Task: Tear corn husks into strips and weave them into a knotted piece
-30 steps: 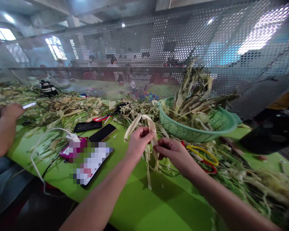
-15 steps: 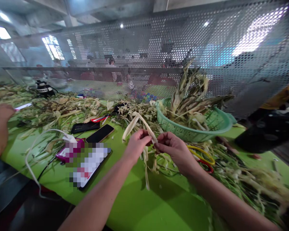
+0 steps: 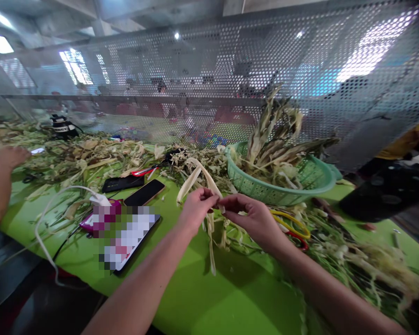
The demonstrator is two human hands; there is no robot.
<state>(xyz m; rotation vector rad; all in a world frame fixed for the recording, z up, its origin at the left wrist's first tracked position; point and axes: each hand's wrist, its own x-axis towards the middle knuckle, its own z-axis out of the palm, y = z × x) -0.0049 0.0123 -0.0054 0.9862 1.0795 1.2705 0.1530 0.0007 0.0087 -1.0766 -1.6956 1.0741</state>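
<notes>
A pale strip of corn husk (image 3: 189, 184) is bent into an arch above the green table (image 3: 237, 298). My left hand (image 3: 194, 211) pinches it between thumb and fingers, close to one end. Right beside it, my right hand (image 3: 254, 221) has its thumb and fingers closed on the same end, the fingertips nearly meeting those of my left. Below the hands, narrow husk strips (image 3: 211, 251) hang or lie against the table; where they join is hidden.
Behind my right hand stands a green plastic basket (image 3: 282, 197) of husks. Yellow-handled scissors (image 3: 295, 223) lie near my right wrist. Phones (image 3: 145, 192), a white cable (image 3: 43, 232) and husk piles (image 3: 91, 149) spread leftward. Another person's hand (image 3: 9, 158) is at far left; a perforated screen (image 3: 195, 65) rises behind.
My right hand has shifted slightly left, closer to my left fingertips, and less of the husk end shows. The other person's hand at far left has moved a little right.
</notes>
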